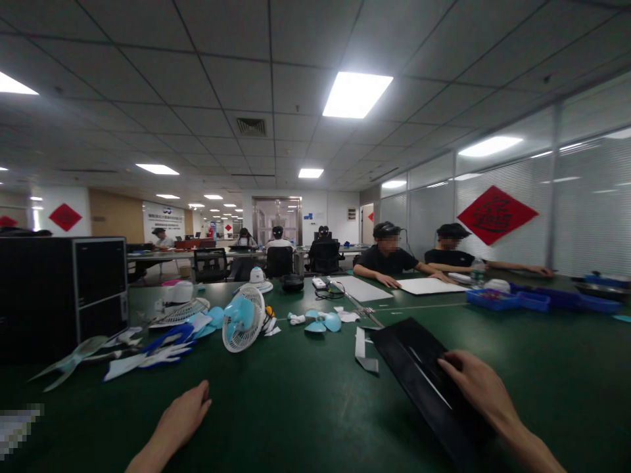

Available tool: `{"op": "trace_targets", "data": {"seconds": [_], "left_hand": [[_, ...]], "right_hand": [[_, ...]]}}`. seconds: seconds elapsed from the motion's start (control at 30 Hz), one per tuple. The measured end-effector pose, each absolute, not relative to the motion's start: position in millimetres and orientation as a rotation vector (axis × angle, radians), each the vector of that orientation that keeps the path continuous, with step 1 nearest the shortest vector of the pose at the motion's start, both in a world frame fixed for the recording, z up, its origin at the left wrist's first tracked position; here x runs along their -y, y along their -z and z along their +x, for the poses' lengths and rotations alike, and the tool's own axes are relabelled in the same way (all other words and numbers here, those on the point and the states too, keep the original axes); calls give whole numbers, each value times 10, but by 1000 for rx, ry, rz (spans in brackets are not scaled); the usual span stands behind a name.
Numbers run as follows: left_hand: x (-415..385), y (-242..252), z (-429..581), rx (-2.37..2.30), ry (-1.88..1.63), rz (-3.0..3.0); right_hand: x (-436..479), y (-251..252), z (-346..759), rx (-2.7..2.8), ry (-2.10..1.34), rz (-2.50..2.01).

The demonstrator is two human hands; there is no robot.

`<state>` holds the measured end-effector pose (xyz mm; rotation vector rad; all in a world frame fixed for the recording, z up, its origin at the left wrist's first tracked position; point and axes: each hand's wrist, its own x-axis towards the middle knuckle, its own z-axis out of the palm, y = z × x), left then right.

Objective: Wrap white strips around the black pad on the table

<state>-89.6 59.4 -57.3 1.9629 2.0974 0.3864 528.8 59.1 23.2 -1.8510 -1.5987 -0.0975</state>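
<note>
On the right, my right hand [476,381] grips the edge of a flat, glossy black panel [419,368], which tilts up from the green table. The fingers behind the panel are hidden. My left hand [185,410] is at the near left of the table, its fingers curled together, and nothing shows in them. Closest beyond that hand are blue-and-white gloves [162,348] and a small fan head [245,320] with a white grille and light blue blades. A grey bent strip [365,351] lies just left of the panel.
A black computer case [101,282] stands at the left. Loose blue fan blades [323,322], a power strip [319,283] and blue trays [493,299] lie farther back on the table [305,407]. Two people [394,253] sit across at the right, with white boards before them.
</note>
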Motion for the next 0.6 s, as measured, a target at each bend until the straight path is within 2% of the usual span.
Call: {"op": "trace_targets", "data": {"seconds": [0.3, 0.47, 0.6], "left_hand": [[-537, 512, -872, -2099, -363, 1994], [-493, 440, -814, -2113, -376, 1991], [-498, 431, -682, -2110, -523, 2096]], "right_hand": [[-713, -220, 3697, 2320, -201, -1227], [-800, -80, 3093, 2442, -251, -1089], [-856, -5, 2777, 2505, -266, -1001]]}}
